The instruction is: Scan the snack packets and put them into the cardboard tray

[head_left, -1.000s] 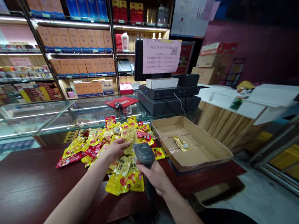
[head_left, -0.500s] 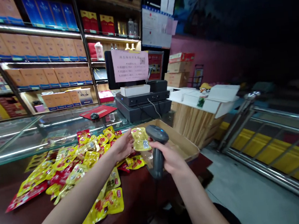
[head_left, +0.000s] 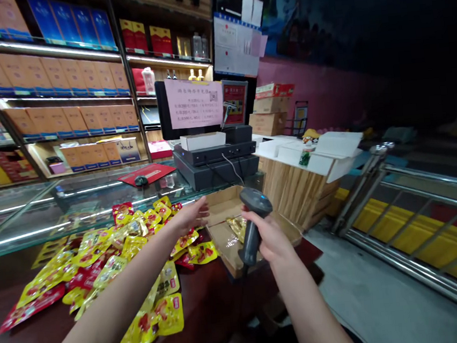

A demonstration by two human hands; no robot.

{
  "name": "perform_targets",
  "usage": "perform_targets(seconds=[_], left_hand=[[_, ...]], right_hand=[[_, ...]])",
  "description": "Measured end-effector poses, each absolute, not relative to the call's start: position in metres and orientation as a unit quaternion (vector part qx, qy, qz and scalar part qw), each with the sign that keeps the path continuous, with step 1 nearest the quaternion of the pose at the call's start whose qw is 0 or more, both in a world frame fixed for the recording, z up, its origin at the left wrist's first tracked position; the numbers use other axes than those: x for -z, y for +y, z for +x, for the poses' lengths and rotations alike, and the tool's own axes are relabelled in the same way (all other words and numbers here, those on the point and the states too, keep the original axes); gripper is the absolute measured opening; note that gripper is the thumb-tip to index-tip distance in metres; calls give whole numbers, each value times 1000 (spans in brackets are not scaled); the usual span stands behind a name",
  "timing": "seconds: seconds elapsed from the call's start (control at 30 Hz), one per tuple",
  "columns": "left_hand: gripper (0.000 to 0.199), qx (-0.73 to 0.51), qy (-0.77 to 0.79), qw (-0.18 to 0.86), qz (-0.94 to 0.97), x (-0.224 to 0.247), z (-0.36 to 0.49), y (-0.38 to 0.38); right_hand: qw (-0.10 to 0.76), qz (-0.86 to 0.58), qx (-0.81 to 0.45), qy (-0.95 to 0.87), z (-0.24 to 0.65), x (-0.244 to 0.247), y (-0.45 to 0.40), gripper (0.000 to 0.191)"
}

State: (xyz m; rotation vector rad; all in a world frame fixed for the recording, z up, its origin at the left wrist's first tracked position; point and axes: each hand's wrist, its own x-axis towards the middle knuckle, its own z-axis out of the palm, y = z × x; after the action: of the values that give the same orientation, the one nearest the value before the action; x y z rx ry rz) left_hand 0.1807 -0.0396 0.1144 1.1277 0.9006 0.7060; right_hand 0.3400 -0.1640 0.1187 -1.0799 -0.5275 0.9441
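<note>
My left hand [head_left: 188, 216] is open and empty, with its fingers reaching out just above the far edge of a heap of yellow and red foil snack packets [head_left: 99, 259]. My right hand [head_left: 269, 235] grips a dark grey handheld barcode scanner [head_left: 253, 217], its head tilted up and away from me. Below the scanner lies a shallow cardboard tray [head_left: 224, 261] on the dark wooden counter [head_left: 213, 308]. Inside the tray are gold-yellow packets [head_left: 237, 228], partly hidden by my right hand and the scanner.
Behind the counter stands a glass display case [head_left: 90, 206] holding a red mat and a computer mouse. A black till [head_left: 215, 162] with a pink notice [head_left: 194, 102] sits to its right. Boxed goods fill the shelves [head_left: 58, 80]. A metal railing [head_left: 413, 240] runs along the right.
The gold-yellow packet once held up beside the scanner is no longer in my hands, and the tray now shows packets. My left hand has opened and moved left; the scanner has moved right.
</note>
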Motion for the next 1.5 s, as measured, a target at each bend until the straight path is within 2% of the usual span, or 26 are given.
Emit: perform_targets(seconds=[0.23, 0.5, 0.67, 0.77, 0.93, 1.1, 1.23, 1.37, 1.5], left_hand=[[50, -347, 424, 666, 506, -109, 48, -86], [57, -429, 522, 556, 483, -62, -52, -157], [50, -487, 538, 506, 466, -22, -50, -175], [49, -495, 535, 498, 470, -10, -39, -179], [50, -510, 528, 552, 396, -29, -30, -186], [48, -531, 525, 537, 393, -42, -30, -198], [44, -575, 489, 573, 318, -37, -34, -202], [46, -581, 471, 600, 283, -38, -32, -203], [46, -562, 435, 640, 292, -41, -23, -202]], right_hand=[[617, -432, -602, -265, 242, -93, -171, 28], [538, -474, -648, -257, 165, -40, -182, 27], [525, -471, -670, -233, 151, -26, -181, 26], [553, -424, -675, -244, 146, -23, -179, 22], [542, -358, -696, -307, 134, -33, -186, 24], [515, -288, -723, -360, 120, -43, -199, 29], [524, -303, -705, -370, 122, -43, -204, 29], [571, -380, -625, -373, 129, -43, -209, 25], [548, -379, -625, -406, 132, -49, -217, 25]])
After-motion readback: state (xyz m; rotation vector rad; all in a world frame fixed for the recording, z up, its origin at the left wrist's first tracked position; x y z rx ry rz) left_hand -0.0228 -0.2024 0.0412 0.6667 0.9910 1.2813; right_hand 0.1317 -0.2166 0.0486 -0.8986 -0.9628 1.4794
